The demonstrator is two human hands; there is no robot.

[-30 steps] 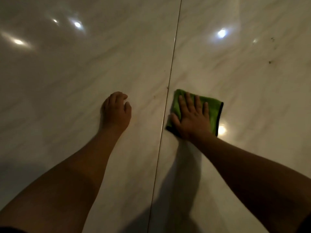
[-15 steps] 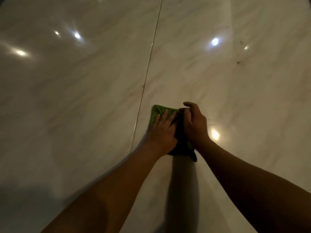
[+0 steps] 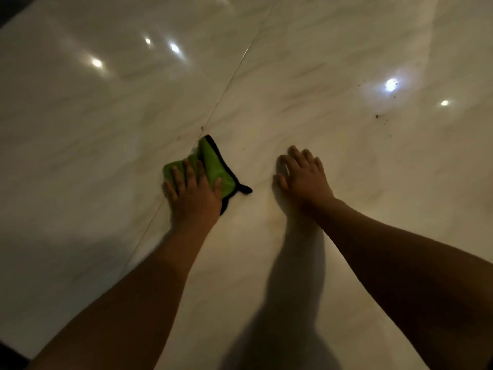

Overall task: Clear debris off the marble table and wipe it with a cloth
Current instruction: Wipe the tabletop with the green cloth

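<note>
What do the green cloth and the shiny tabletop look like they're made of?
Green cloth: probably microfibre, soft and matte, with black stitched edging. Tabletop: looks like polished marble, pale with faint grey veins, glossy, showing sharp bright reflections.

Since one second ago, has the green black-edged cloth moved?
Yes. The green black-edged cloth shifted left: it lay right of the marble table's seam, and now overlaps it under the left hand.
</note>
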